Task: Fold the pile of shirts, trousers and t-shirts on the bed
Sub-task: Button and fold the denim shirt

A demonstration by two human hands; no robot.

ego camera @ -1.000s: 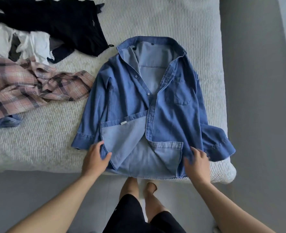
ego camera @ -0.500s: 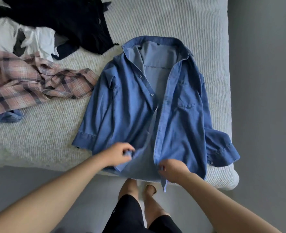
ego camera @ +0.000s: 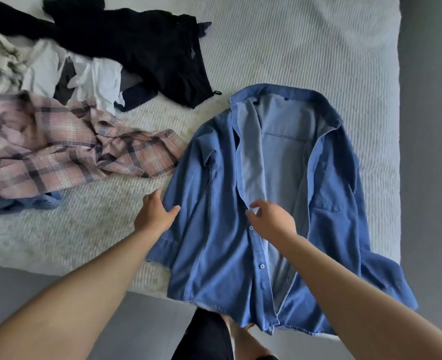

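A blue denim shirt [ego camera: 214,229] lies front-up on the bed [ego camera: 318,48], its placket parted and the pale inside showing. The hem hangs over the bed's near edge. My left hand [ego camera: 153,215] rests at the outer edge of the shirt's left sleeve, fingers relaxed and thumb on the cloth. My right hand [ego camera: 273,220] is over the button placket at mid-chest, thumb and forefinger apart and touching the placket's edge. Neither hand grips cloth.
A pile of unfolded clothes lies to the left: a pink plaid shirt [ego camera: 59,152], white garments [ego camera: 95,74], black garments [ego camera: 149,45] and a bit of blue cloth [ego camera: 20,202]. Grey floor [ego camera: 430,152] borders the bed on the right and in front.
Both hands have let go of the shirt's lower front flaps and moved up, the left to the sleeve, the right to the placket. The turned-up hem corners now lie flat.
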